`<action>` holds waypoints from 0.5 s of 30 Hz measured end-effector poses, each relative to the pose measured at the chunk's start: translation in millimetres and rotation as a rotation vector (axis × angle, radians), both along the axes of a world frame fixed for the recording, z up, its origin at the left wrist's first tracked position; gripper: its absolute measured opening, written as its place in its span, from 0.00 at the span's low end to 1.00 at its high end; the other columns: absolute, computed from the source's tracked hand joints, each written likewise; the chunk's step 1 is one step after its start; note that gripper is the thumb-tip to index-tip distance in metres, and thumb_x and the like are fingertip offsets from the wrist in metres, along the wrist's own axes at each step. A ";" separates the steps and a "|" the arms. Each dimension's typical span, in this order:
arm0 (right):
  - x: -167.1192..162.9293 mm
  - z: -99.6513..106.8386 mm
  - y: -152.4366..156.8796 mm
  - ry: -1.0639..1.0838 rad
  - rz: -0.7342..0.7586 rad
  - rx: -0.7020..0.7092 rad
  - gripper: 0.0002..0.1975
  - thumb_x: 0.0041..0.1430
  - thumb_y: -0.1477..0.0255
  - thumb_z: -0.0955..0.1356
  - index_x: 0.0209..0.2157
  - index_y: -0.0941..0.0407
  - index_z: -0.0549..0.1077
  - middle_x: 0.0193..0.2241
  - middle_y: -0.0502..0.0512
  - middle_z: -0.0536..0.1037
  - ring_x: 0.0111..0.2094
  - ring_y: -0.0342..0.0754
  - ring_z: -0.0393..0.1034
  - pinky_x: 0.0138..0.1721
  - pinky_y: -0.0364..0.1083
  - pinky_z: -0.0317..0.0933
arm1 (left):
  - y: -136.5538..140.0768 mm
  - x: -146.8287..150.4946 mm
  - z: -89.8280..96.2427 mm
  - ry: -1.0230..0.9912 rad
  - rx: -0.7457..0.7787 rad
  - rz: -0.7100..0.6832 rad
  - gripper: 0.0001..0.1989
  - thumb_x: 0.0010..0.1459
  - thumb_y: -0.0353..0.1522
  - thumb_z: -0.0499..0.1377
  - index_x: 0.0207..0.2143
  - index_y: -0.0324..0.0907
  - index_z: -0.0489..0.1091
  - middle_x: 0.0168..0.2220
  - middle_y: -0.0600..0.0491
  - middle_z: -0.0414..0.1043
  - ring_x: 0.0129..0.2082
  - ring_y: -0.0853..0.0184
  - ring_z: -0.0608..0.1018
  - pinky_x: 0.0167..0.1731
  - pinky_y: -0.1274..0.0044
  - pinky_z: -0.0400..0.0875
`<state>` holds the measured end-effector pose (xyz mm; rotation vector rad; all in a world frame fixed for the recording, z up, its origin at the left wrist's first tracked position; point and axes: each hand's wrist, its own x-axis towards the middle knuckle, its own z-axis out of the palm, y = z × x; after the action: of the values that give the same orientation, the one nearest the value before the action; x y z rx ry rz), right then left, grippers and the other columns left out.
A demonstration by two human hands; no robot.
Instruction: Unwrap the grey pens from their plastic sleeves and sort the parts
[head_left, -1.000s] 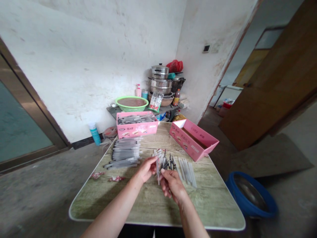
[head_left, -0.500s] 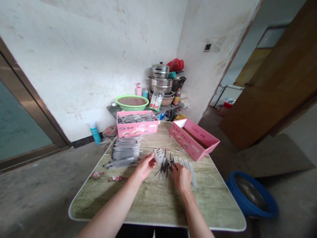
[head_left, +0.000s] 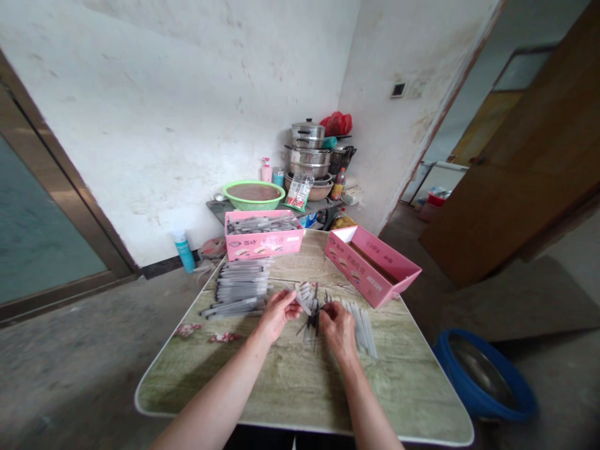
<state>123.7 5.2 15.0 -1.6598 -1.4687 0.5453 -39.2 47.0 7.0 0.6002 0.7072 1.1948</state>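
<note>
Over the middle of the table [head_left: 281, 381], my left hand [head_left: 278, 314] pinches a translucent pen barrel [head_left: 302, 304] between thumb and fingers. My right hand [head_left: 338, 327] is closed close beside it, its fingertips on a thin dark pen part; the grip is partly hidden. Between and below the hands lies a loose heap of dark pen parts [head_left: 309, 325]. To the right of my right hand, several translucent barrels [head_left: 365, 331] lie side by side. A broad stack of translucent pens with dark ends [head_left: 241, 282] lies left of my left hand.
A pink box [head_left: 265, 245] full of pens stands at the table's back left. Another pink box [head_left: 354, 270] sits angled at the right edge. Behind are a green basin [head_left: 253, 203] and stacked steel pots [head_left: 309, 159]. A blue tub [head_left: 515, 400] stands on the floor right.
My right hand has moved slightly left and up, nearer the left hand, bringing its fingertips toward the barrel. My left hand still holds the barrel. The view has shifted slightly.
</note>
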 end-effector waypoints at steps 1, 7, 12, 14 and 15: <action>0.0 -1.9 -2.5 0.215 0.032 0.028 0.05 0.52 0.70 0.66 0.30 0.57 0.70 0.22 0.52 0.75 0.24 0.50 0.72 0.26 0.44 0.62 | -0.1 0.1 0.1 0.004 0.004 0.004 0.16 0.43 0.35 0.70 0.28 0.36 0.69 0.20 0.53 0.74 0.19 0.71 0.76 0.16 0.84 0.69; -5.3 -16.3 -14.2 0.873 0.129 0.104 0.11 0.45 0.69 0.73 0.27 0.56 0.68 0.23 0.48 0.73 0.24 0.47 0.71 0.26 0.45 0.67 | 1.5 1.5 -0.9 0.030 0.013 0.021 0.17 0.42 0.37 0.70 0.28 0.36 0.68 0.21 0.52 0.75 0.20 0.70 0.77 0.17 0.83 0.70; -10.4 -20.3 -17.4 0.894 0.205 0.084 0.09 0.47 0.71 0.73 0.28 0.57 0.68 0.23 0.48 0.73 0.22 0.45 0.70 0.24 0.44 0.67 | 2.2 2.2 -1.6 0.053 0.013 0.030 0.17 0.44 0.37 0.69 0.29 0.36 0.68 0.21 0.52 0.75 0.20 0.70 0.78 0.19 0.83 0.71; -11.1 -18.9 -17.9 0.902 0.221 0.080 0.09 0.48 0.70 0.72 0.28 0.57 0.69 0.25 0.50 0.75 0.24 0.46 0.72 0.26 0.45 0.68 | 2.5 2.1 -2.4 0.058 0.014 0.029 0.16 0.44 0.37 0.69 0.29 0.36 0.68 0.21 0.52 0.75 0.20 0.70 0.78 0.19 0.83 0.71; -11.2 -17.8 -18.0 0.909 0.221 0.080 0.08 0.48 0.70 0.72 0.28 0.57 0.69 0.26 0.50 0.75 0.25 0.47 0.73 0.27 0.46 0.69 | 2.7 2.1 -3.1 0.058 0.014 0.028 0.16 0.44 0.37 0.69 0.29 0.36 0.68 0.21 0.52 0.75 0.21 0.70 0.78 0.19 0.83 0.72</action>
<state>112.5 -12.8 -2.8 -0.9527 -0.9580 1.1565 -37.1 49.7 3.9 0.6408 0.7588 1.2136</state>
